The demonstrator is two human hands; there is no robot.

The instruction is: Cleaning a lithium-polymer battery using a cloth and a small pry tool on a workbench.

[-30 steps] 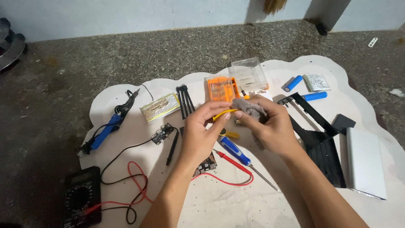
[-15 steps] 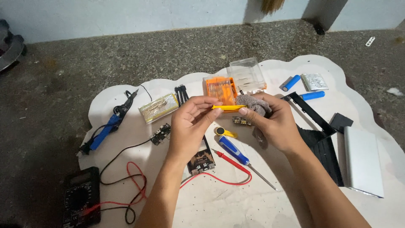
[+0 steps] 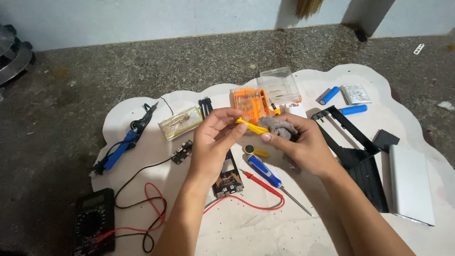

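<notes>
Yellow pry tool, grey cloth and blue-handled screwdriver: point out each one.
yellow pry tool (image 3: pixel 252 126), head view, on its middle between the two hands.
grey cloth (image 3: pixel 278 127), head view, on the bunched part above the right thumb.
blue-handled screwdriver (image 3: pixel 263 171), head view, on the blue handle.

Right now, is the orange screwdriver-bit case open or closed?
Open. The orange bit case lies flat, and its clear lid is swung back behind it, flat on the white mat.
</notes>
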